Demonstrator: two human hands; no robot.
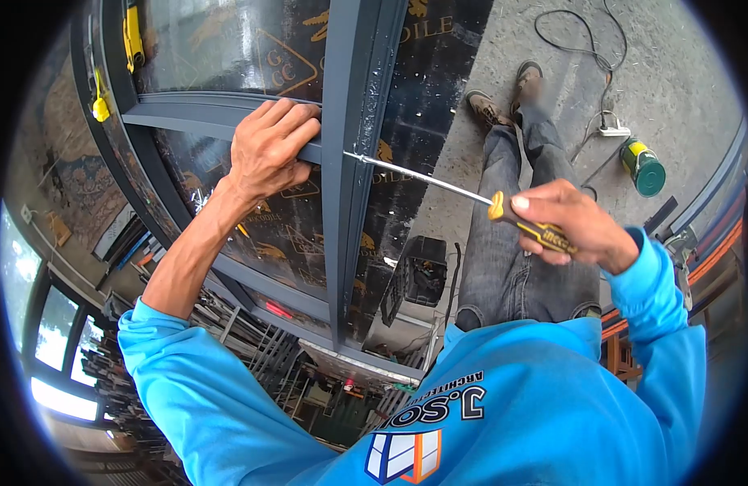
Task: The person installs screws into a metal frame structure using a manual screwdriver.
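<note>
My right hand [570, 225] is wrapped round the yellow and black handle of a long screwdriver [439, 181]. Its shaft runs left, and the tip meets the outer face of a dark grey metal frame [347, 97], at what looks like a screw. On the other side of that upright, my left hand [273, 147] is closed over a grey crossbar [188, 112], close to where the two bars join. The frame lies on a dark printed board [423, 57].
A green can [643, 168], a white power strip [614, 131] and a black cable [581, 18] are on the concrete floor at right. A black case [423, 271] stands below the board. A yellow tool [132, 39] lies at upper left, with several metal bars [252, 356] further down.
</note>
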